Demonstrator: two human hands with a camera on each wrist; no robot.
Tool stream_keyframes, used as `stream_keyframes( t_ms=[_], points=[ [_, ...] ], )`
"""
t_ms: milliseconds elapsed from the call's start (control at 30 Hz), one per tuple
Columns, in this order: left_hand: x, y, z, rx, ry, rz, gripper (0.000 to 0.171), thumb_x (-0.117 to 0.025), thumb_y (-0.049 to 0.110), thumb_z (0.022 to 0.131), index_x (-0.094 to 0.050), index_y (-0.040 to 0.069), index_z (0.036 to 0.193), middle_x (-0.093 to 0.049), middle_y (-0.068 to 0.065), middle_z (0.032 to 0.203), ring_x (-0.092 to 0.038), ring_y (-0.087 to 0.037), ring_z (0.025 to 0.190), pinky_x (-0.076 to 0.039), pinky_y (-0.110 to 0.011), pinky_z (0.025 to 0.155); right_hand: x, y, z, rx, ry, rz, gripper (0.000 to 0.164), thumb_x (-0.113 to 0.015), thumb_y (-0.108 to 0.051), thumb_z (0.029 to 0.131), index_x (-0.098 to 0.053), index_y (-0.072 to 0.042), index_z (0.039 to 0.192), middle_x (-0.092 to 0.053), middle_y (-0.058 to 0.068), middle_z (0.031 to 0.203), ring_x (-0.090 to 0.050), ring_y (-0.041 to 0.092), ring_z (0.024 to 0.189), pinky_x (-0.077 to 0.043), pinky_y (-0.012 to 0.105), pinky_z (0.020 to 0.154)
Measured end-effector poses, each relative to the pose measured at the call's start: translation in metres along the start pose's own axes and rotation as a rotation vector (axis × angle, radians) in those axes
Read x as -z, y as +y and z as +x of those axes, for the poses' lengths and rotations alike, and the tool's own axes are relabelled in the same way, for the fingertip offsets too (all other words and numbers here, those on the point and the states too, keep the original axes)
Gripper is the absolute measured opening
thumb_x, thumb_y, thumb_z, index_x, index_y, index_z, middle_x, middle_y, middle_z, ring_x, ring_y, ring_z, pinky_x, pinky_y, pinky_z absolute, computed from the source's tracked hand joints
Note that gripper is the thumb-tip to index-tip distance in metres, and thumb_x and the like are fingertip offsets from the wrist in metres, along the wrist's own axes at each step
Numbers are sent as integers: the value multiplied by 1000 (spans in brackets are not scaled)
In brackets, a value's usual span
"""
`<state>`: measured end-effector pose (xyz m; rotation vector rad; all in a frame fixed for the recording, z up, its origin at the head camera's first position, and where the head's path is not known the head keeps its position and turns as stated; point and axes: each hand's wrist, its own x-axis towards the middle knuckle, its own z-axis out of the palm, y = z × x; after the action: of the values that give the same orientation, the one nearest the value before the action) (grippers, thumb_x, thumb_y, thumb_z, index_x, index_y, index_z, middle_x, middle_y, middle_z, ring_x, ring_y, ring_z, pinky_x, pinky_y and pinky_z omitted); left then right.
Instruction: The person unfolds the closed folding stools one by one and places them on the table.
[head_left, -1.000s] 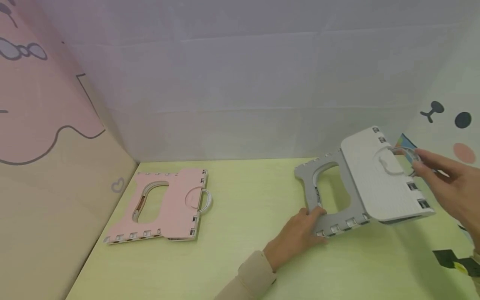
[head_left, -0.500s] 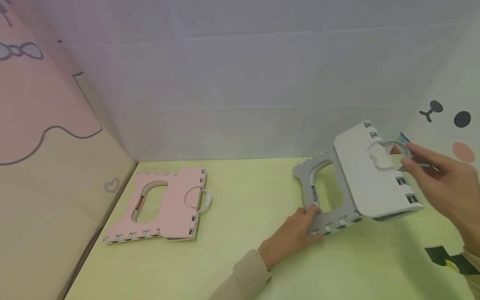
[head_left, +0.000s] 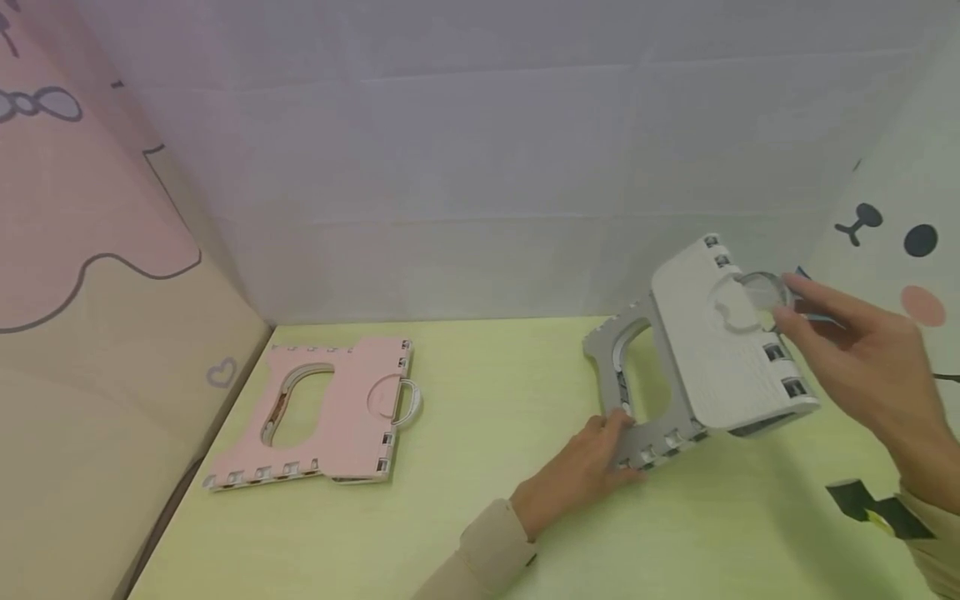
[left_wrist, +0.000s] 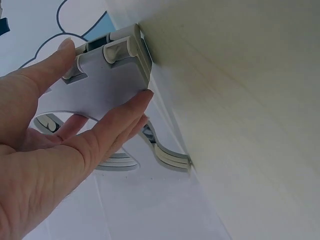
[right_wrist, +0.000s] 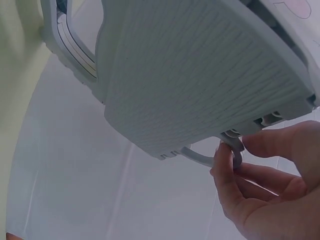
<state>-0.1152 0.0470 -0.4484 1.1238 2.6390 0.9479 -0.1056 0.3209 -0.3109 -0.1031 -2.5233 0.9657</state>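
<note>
A folded step stool with grey legs and a white top [head_left: 697, 342] is tilted, its white end raised off the table. My left hand [head_left: 573, 479] grips the near leg at the stool's lower left end; in the left wrist view the thumb and fingers lie on either side of that leg [left_wrist: 107, 75]. With thumb and fingertips, my right hand [head_left: 870, 358] pinches the carry handle [right_wrist: 197, 157] at the white end. A second folded step stool [head_left: 360, 408], pink, lies flat on the left of the table, its white handle pointing right.
The pale green table [head_left: 487, 517] meets a plain whitish backdrop [head_left: 480, 167] at the back. A cartoon-printed panel stands on the left [head_left: 112, 375], another on the right [head_left: 892, 250]. A dark strap end with a yellow spot [head_left: 877, 508] shows by the right sleeve.
The white end of the grey stool has swung left and slightly up, with my right hand moving along on its handle. My left hand keeps its grip on the leg. The pink stool stays put.
</note>
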Motion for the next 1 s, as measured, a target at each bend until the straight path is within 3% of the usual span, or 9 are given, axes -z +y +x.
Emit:
stream_keyframes(
  t_ms=[33, 100, 267, 367, 567, 633, 767, 900, 1000],
  points=[
    [0, 0, 0, 5, -3, -2, 60, -77, 32, 93, -41, 10, 137, -60, -13, 116, -62, -12, 100, -53, -16, 78, 0, -2, 0, 8, -1, 0, 51, -64, -28, 103, -52, -15, 151, -63, 0, 125, -41, -29, 89, -34, -3, 75],
    [0, -1, 0, 11, -6, -11, 60, -76, 32, 94, -41, 11, 137, -59, -12, 117, -61, -11, 100, -52, -16, 79, -1, -5, 1, 22, -1, 4, 50, -65, -26, 103, -52, -15, 151, -63, 0, 123, -41, -30, 89, -34, -4, 76],
    [0, -2, -1, 5, -9, -20, 61, -76, 32, 94, -40, 10, 138, -59, -13, 121, -61, -12, 105, -52, -17, 84, -2, -11, 2, 73, 9, 52, 48, -68, -15, 101, -56, -7, 146, -54, -29, 109, -47, -27, 88, -37, -2, 72],
    [0, -4, -3, 7, -12, -37, 61, -75, 32, 94, -39, 10, 138, -58, -13, 124, -60, -13, 110, -52, -18, 88, -2, -16, 2, 97, 5, 59, 47, -68, -13, 100, -57, -4, 145, -51, -37, 100, -49, -25, 85, -37, 0, 69],
    [2, -7, -6, 19, -20, -85, 62, -74, 32, 96, -37, 11, 141, -55, -12, 126, -58, -11, 111, -51, -18, 89, -7, -25, 3, 132, -15, 47, 48, -68, -13, 100, -56, -5, 146, -60, -17, 103, -49, -24, 85, -37, 2, 67],
    [3, -7, -7, 19, -24, -94, 62, -73, 32, 96, -37, 11, 141, -55, -12, 127, -58, -10, 110, -51, -18, 90, -9, -27, 3, 145, -15, 60, 48, -68, -12, 100, -56, -7, 147, -60, -19, 104, -50, -24, 85, -37, 2, 68],
    [4, -9, -8, 23, -41, -107, 62, -73, 32, 96, -36, 12, 142, -53, -13, 130, -57, -12, 114, -51, -19, 93, -12, -31, 3, 158, -10, 93, 48, -69, -12, 100, -58, -10, 146, -54, -34, 103, -52, -20, 90, -39, 0, 77],
    [7, -10, -10, 34, -63, -125, 62, -71, 32, 98, -34, 13, 144, -51, -16, 135, -57, -17, 122, -50, -23, 98, -14, -35, 3, 173, -13, 87, 48, -69, -14, 100, -58, -13, 147, -60, -20, 112, -52, -18, 93, -38, -1, 79],
    [8, -11, -11, 39, -79, -141, 62, -69, 32, 99, -31, 13, 144, -49, -18, 137, -56, -20, 126, -49, -25, 101, -17, -39, 3, 212, -14, 106, 48, -70, -12, 99, -59, -13, 146, -61, -19, 115, -54, -18, 92, -39, 0, 77]
  ],
)
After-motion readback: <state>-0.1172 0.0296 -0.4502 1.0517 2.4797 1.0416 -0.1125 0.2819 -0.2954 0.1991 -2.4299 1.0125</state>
